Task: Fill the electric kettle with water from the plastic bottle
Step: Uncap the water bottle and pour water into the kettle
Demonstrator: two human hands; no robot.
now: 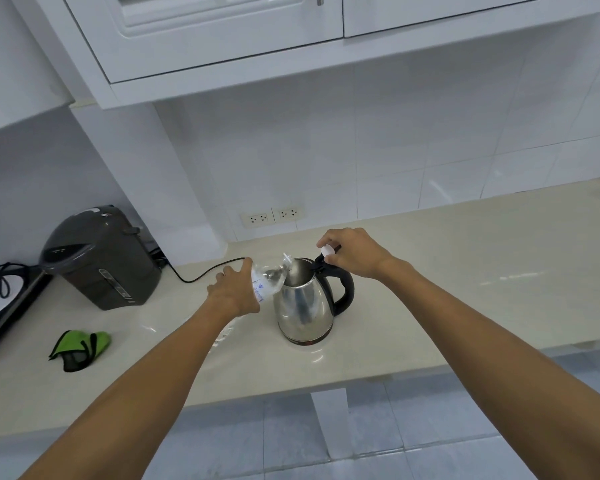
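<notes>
**Water bottle tipped over an open kettle on a kitchen counter**

A pale stone counter [465, 271] is seen from above, with 2 bare forearms reaching forward over it. The left hand [234, 292] is wrapped around the body of a clear plastic bottle [269, 278], fingers closed on it. The bottle is tilted, its neck pointing up and to the right of that hand, with its mouth held at the open rim of the electric kettle [305, 306]. Whether water is flowing cannot be told.

The kettle is of shiny steel with a black handle [343, 289] and stands upright on the counter, just to the right of the left hand and directly below the right hand [354, 252]. The right hand is curled over the top of the handle, and a small white bottle cap [327, 250] is pinched between its thumb and fingers. The black lid hinge is seen just beneath this hand; whether the hand is touching it cannot be told.

Well to the left of the left hand, a dark grey hot-water dispenser [101, 258] stands on the counter, and a black power cord [208, 273] is trailed from behind it towards the left hand. Nearer the viewer, left of the left forearm, a green and black cloth [80, 348] is laid. On the tiled wall beyond both hands, 2 white sockets [272, 216] are set side by side.
</notes>
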